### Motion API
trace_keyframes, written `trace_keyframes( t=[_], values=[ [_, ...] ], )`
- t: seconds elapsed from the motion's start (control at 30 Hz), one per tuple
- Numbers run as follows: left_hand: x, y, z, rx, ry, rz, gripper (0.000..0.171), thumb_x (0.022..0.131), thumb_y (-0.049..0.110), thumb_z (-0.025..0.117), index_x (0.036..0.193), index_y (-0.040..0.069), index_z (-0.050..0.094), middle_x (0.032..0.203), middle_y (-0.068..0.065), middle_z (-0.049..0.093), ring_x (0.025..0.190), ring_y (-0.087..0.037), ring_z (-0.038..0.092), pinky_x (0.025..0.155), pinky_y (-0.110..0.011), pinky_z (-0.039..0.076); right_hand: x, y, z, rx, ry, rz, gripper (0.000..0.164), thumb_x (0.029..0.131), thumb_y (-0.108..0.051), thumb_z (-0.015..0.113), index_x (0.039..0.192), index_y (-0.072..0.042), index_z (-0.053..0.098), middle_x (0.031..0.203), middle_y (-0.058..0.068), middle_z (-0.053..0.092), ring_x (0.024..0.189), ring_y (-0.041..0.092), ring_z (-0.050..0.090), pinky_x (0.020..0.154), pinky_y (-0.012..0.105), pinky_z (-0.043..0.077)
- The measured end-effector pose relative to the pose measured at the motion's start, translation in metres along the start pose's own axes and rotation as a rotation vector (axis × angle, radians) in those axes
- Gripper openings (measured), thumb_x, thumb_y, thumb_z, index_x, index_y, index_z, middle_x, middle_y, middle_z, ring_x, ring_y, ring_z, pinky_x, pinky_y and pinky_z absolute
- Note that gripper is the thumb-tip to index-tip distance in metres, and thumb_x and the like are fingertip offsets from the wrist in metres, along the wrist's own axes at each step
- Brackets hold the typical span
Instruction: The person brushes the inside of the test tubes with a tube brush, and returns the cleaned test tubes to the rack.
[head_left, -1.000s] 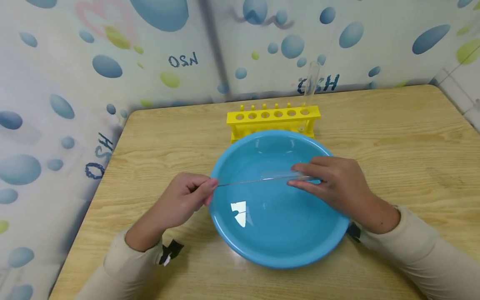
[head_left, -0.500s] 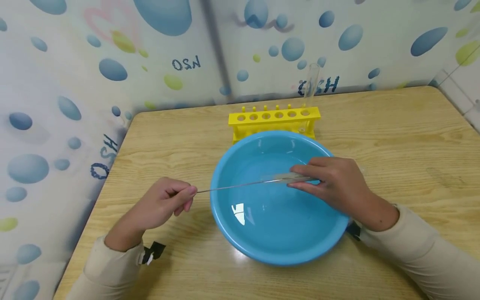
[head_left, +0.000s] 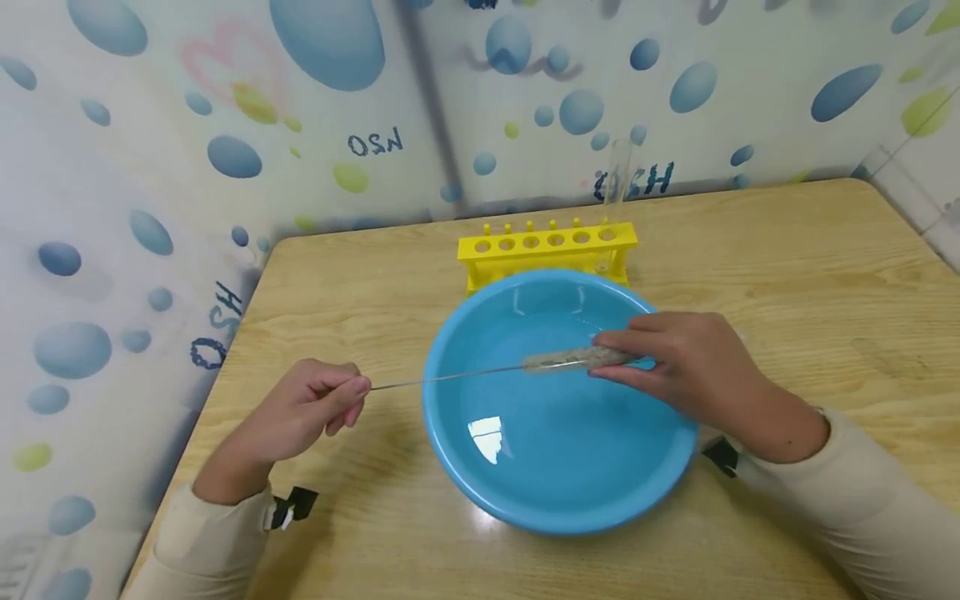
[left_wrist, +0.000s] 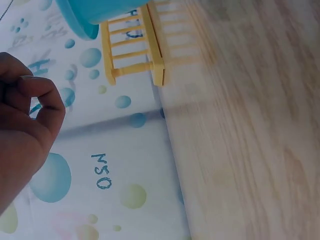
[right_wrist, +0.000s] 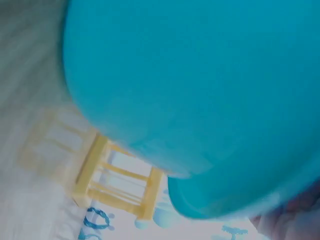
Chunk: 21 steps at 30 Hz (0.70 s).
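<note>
In the head view my left hand (head_left: 307, 408) pinches the thin wire handle of a test tube brush (head_left: 450, 377) between thumb and forefinger, left of the blue basin (head_left: 562, 521). The grey bristles lie within a clear glass test tube (head_left: 558, 360), held nearly level over the basin. My right hand (head_left: 682, 358) grips that tube near its right end, thumb and fingers on either side; its far end is hidden by the hand. The left wrist view has the curled left hand (left_wrist: 30, 115) at its left edge. Only a blurred bit of the right hand (right_wrist: 295, 215) shows in the right wrist view.
Behind the basin stands a yellow test tube rack (head_left: 547, 242), with a second clear test tube (head_left: 617, 179) upright in its rightmost hole. Water seems to lie in the basin. The wooden table (head_left: 360, 292) meets a patterned wall (head_left: 420, 100) at the back and left.
My left hand has drawn leftward, away from the basin, with more of the wire handle showing. The bristles have shifted toward the tube's left end. The right hand stays nearly in place.
</note>
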<state>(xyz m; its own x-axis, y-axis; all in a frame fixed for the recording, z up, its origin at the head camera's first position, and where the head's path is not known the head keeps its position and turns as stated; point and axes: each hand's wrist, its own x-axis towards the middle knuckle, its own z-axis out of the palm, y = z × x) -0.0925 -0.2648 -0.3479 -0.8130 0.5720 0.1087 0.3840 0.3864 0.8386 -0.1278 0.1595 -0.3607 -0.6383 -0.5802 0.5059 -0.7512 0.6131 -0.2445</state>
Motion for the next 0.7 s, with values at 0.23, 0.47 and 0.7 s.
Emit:
trace_keyframes(
  t=[0.23, 0.47, 0.7],
  values=[
    [0.006, 0.000, -0.001, 0.007, -0.010, 0.014, 0.045, 0.103, -0.005, 0.044, 0.065, 0.017, 0.054, 0.053, -0.002, 0.044, 0.045, -0.011, 0.039, 0.042, -0.024, 0.034, -0.002, 0.004, -0.009, 0.028, -0.041, 0.048, 0.040, 0.068, -0.027, 0.092, 0.104, -0.017, 0.080, 0.077, -0.006, 0.072, 0.059, 0.000, 0.056, 0.049, 0.015, 0.041],
    [0.008, -0.001, 0.000, 0.018, -0.031, 0.014, 0.045, 0.103, -0.004, 0.044, 0.065, 0.017, 0.054, 0.052, -0.002, 0.043, 0.045, -0.010, 0.040, 0.042, -0.025, 0.036, -0.007, 0.007, -0.009, 0.034, -0.060, 0.070, 0.040, 0.068, -0.024, 0.092, 0.104, -0.016, 0.079, 0.077, -0.007, 0.072, 0.059, -0.001, 0.054, 0.048, 0.015, 0.040],
    [0.006, 0.000, -0.001, 0.022, -0.028, 0.009, 0.045, 0.104, -0.004, 0.043, 0.065, 0.016, 0.053, 0.052, -0.002, 0.043, 0.044, -0.009, 0.039, 0.040, -0.024, 0.034, -0.012, 0.009, -0.012, 0.020, -0.061, 0.077, 0.036, 0.069, -0.024, 0.091, 0.103, -0.016, 0.080, 0.076, -0.007, 0.071, 0.058, -0.004, 0.050, 0.047, 0.015, 0.038]
  ],
)
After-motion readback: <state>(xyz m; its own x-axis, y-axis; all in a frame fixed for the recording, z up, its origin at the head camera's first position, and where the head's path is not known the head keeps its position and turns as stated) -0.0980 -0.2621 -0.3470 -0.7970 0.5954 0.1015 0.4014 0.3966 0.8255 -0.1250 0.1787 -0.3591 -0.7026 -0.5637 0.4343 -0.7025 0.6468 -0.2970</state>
